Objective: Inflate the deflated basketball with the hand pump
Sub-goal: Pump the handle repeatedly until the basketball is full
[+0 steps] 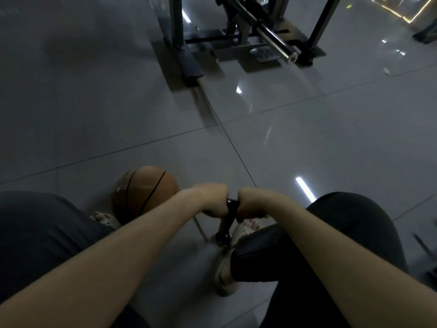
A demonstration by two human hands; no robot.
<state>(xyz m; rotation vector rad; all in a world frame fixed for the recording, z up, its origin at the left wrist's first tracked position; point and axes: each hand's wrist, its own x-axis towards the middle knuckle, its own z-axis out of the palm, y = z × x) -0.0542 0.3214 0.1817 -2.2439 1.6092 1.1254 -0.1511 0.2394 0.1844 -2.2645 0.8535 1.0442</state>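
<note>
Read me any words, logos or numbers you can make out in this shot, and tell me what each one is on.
No text here can be read.
Basketball: a small pale mark on its left side, too blurred to read.
Hand pump, gripped by the left hand and the right hand: no lettering shows.
Gym machine frame and its steel bar: no legible label.

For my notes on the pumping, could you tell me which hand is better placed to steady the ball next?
Left, probably: the left hand grips the pump handle on the basketball's side; the right hand is farther away.
</note>
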